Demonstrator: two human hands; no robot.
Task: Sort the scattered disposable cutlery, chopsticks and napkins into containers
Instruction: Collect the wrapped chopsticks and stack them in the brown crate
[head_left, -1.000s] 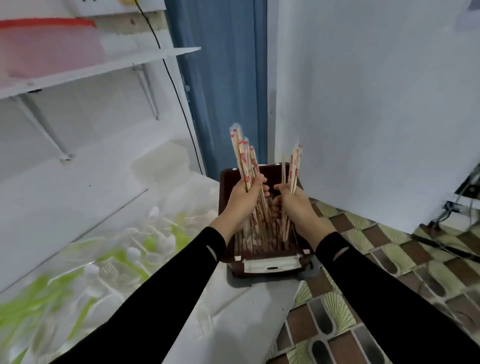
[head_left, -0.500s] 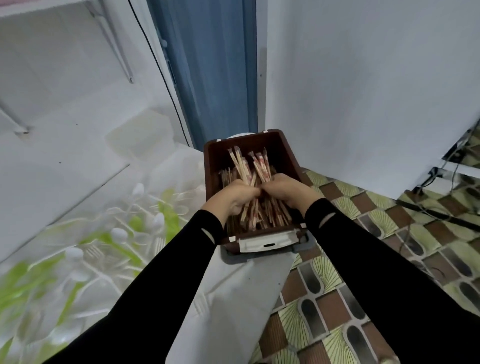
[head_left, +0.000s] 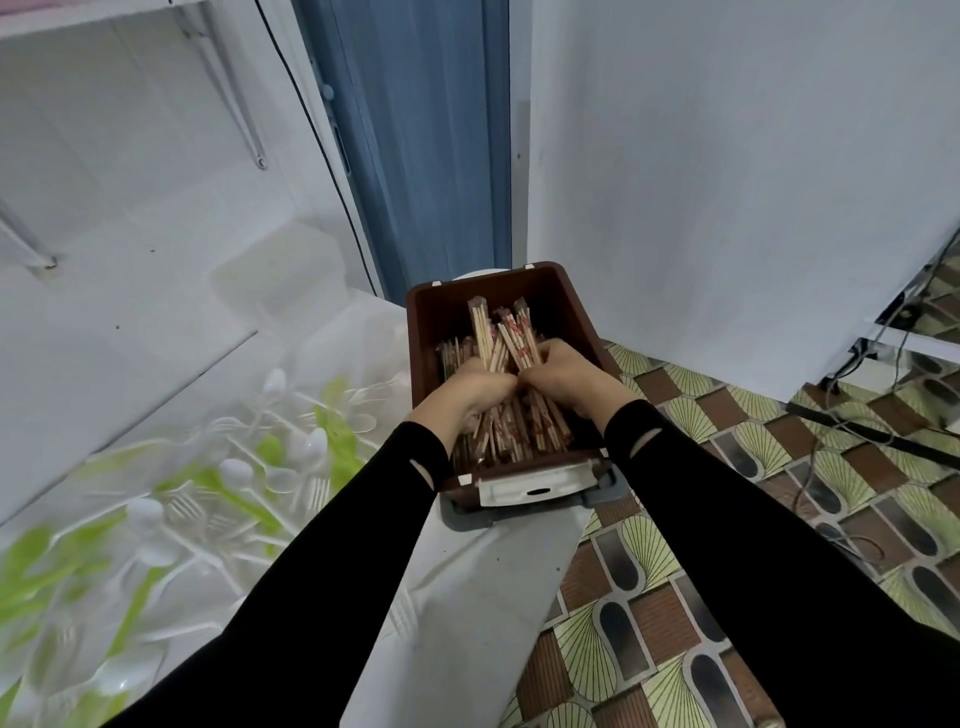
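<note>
A brown plastic bin (head_left: 563, 306) with a white front latch stands at the table's right end, filled with wrapped wooden chopsticks (head_left: 501, 338). Both hands are inside it, side by side. My left hand (head_left: 475, 389) is closed on a bundle of chopsticks, and my right hand (head_left: 563, 376) grips another bundle next to it. The sticks lie tilted, their tips pointing to the bin's far wall. White and green plastic spoons and forks (head_left: 234, 483) lie scattered over the table to the left.
The white table (head_left: 467, 582) ends just right of the bin, above a patterned tiled floor (head_left: 727, 431). A white wall and blue door frame (head_left: 415, 130) stand behind. Cables (head_left: 872, 431) run along the floor at right. A translucent container (head_left: 280, 270) sits at the back left.
A second ago both hands held chopstick bundles upright above the bin. They have lowered them into the bin, and the sticks now lie flat among the others.
</note>
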